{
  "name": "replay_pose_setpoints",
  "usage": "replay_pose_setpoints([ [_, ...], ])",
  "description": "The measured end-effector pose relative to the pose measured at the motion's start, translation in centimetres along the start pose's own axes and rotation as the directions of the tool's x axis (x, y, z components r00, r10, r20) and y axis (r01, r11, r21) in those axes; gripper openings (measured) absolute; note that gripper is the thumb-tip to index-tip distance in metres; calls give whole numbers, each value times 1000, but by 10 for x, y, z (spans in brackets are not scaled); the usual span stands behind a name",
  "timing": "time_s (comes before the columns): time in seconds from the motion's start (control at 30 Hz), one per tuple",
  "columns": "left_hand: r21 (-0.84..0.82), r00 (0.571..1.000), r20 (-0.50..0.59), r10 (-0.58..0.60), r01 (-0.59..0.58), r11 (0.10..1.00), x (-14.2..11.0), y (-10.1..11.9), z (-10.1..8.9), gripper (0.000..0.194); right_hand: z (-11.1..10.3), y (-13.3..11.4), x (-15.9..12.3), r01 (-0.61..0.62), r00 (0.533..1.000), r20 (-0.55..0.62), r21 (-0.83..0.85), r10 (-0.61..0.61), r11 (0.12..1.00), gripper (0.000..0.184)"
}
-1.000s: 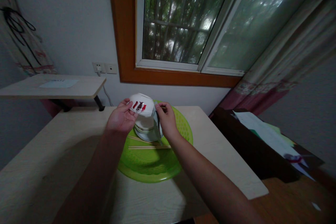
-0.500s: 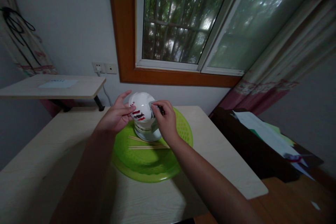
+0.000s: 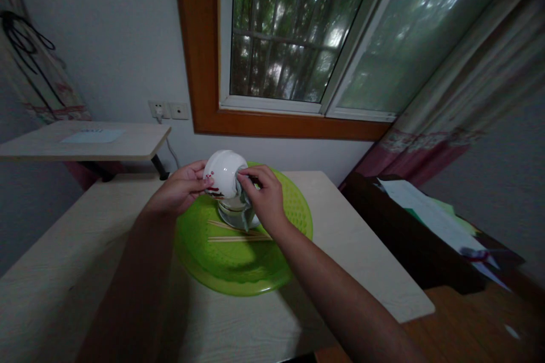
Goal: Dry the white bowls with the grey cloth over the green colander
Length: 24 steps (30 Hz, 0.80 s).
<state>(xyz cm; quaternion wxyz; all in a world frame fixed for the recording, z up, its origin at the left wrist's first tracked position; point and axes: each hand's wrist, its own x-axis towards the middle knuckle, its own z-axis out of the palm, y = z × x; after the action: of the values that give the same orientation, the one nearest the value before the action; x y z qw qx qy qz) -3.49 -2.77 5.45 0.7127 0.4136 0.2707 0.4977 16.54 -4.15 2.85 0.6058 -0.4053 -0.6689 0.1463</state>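
Both hands are up over the green tray, which lies on the light wood table. The L hand holds the white bowl from its left side, fingers curled on the rim, w/ the bowl tipped so its rounded outside faces the camera; a bit of red print shows on the lower edge. The R hand presses a grey cloth against the right side of the bowl, thumb and fingers closed on the cloth, which hangs down below the hand. The bowl is lifted, just above a stack of other bowls standing in the tray; I cannot tell if it touches the stack. 2 chopsticks lie flat in the tray, just in front of the stack, approx. parallel to the near table edge.

Behind the table is a window w/ a brown frame. A small shelf-like table is at left, a curtain at right, and papers on dark furniture beside the table.
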Motion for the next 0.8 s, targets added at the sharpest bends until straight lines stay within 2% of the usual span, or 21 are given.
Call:
replay_pose_setpoints([
  [0.1, -7, 1000, -19, -1, 1, 1000, -1, 1, -2, 51, -1, 8, 2, -81, 995, -68, -26, 79, 996, 10],
  [0.2, 9, 999, -22, 27, -26, 1000, 0, 1, -7, 47, 0, 12, -1, -113, 993, -47, -26, 112, 993, 10],
  [0.33, 21, 999, -14, 46, -46, 999, 1, 0, -12, 41, 5, 2, -7, -25, 997, 69, 6, 25, 1000, 7],
  [0.4, 23, 999, -1, 41, -41, 999, 1, 0, -13, 38, 5, -4, -7, 29, 996, 85, 31, -32, 999, 8],
  [0.5, 39, 1000, 16, 20, -20, 999, -1, 0, -11, 37, 3, -4, -4, 25, 1000, 4, 20, -25, 999, 8],
  [0.6, 38, 1000, 24, 5, -6, 999, -2, -1, -9, 39, 1, 4, -1, -64, 995, -82, -9, 63, 998, 9],
  [0.7, 31, 999, 23, 27, -28, 999, -1, -1, -10, 39, 1, 11, -1, -109, 991, -83, -13, 108, 994, 8],
  [0.8, 43, 998, 29, 48, -49, 998, 1, -2, -12, 37, 3, 8, -5, -75, 997, -33, -18, 74, 997, 6],
])
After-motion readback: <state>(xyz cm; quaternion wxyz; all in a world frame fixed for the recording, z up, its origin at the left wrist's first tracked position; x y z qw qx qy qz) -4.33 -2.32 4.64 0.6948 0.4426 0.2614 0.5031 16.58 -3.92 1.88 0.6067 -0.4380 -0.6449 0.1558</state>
